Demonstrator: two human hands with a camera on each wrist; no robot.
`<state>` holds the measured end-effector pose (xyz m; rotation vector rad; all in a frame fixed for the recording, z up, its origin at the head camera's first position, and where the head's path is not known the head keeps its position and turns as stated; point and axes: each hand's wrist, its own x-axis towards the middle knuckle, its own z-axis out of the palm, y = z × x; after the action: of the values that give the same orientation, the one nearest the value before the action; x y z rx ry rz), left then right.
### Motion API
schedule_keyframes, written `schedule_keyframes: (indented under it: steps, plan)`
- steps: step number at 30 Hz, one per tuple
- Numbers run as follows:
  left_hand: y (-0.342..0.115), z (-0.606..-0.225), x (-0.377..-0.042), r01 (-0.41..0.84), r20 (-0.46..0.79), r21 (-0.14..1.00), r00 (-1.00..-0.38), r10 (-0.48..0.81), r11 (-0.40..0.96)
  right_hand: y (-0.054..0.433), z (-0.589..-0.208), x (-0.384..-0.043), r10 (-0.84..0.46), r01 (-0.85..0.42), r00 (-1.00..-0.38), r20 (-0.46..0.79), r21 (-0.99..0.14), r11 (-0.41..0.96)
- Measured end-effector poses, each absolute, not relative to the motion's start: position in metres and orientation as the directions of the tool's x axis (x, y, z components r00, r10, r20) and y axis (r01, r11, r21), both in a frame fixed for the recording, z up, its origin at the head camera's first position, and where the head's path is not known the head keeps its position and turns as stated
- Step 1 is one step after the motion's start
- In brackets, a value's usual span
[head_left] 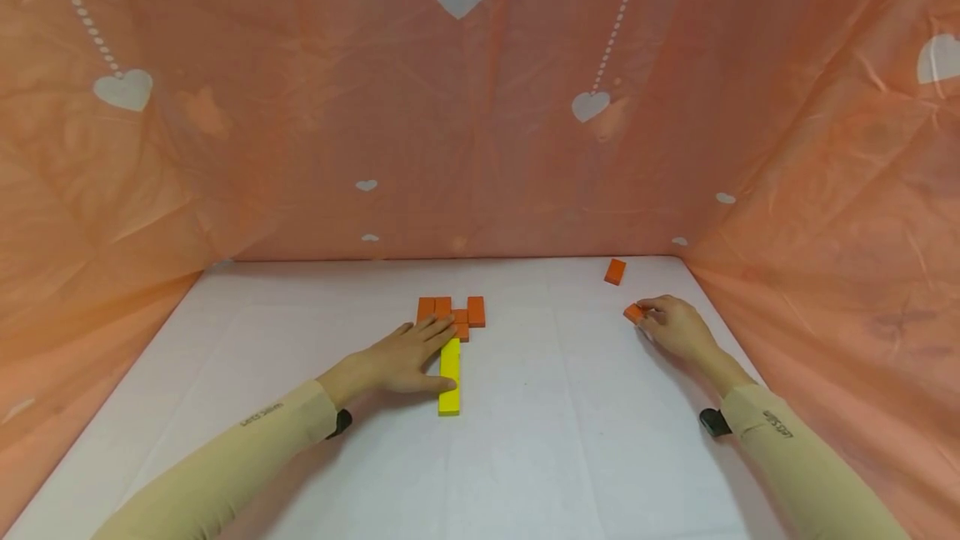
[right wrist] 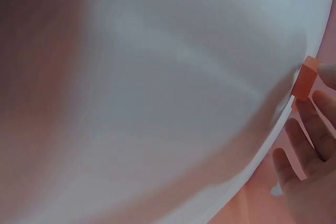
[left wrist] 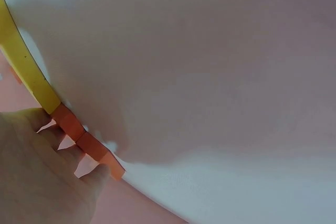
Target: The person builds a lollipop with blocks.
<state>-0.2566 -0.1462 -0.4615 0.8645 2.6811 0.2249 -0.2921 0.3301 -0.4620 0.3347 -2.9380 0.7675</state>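
Observation:
My left hand [head_left: 408, 358] lies with its fingers spread over several orange blocks [head_left: 476, 312] and a long yellow block [head_left: 449, 403]. Its fingertips are on the nearer orange blocks and its thumb rests across the yellow one; part of the group is hidden under the fingers. In the left wrist view, the yellow block [left wrist: 23, 64] meets the orange row [left wrist: 92, 146] end to end. Off to the right, my right hand [head_left: 678, 330] pinches a single orange block [head_left: 632, 314] between thumb and fingers, at or just above the table.
Another orange block [head_left: 615, 272] lies near the back edge, beyond the right hand. The white-covered table [head_left: 540, 457] is enclosed by an orange-pink curtain [head_left: 525, 148] with white hearts at the back and both sides.

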Motion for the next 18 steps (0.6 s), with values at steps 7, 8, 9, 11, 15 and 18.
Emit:
schedule_keyframes:
  steps: [7, 8, 9, 11, 15, 18]
  plan:
    - [-0.1455, -0.4623, -0.2567, 0.546, -0.239, 0.253, -0.764, 0.599, 0.798, 0.3279, -0.4625, -0.2906, -0.193, -0.241, -0.969, 0.152, -0.437, 0.866]
    - [-0.1454, -0.4622, -0.2567, 0.547, -0.238, 0.254, -0.764, 0.6, 0.798, 0.3275, -0.4623, -0.2903, -0.195, -0.243, -0.969, 0.152, -0.43, 0.87]
    - [-0.1453, -0.4624, -0.2568, 0.546, -0.237, 0.255, -0.765, 0.599, 0.798, 0.3273, -0.4625, -0.2904, -0.197, -0.245, -0.968, 0.155, -0.423, 0.872]
    - [-0.1451, -0.4622, -0.2567, 0.543, -0.237, 0.256, -0.767, 0.597, 0.8, 0.3263, -0.4628, -0.2907, -0.197, -0.243, -0.969, 0.152, -0.416, 0.876]
    - [-0.1453, -0.4616, -0.256, 0.541, -0.234, 0.258, -0.769, 0.595, 0.8, 0.324, -0.4635, -0.2915, -0.194, -0.237, -0.97, 0.145, -0.404, 0.883]
    - [-0.1455, -0.4603, -0.2548, 0.545, -0.229, 0.259, -0.767, 0.599, 0.797, 0.3231, -0.4642, -0.2915, -0.192, -0.234, -0.971, 0.142, -0.403, 0.885]
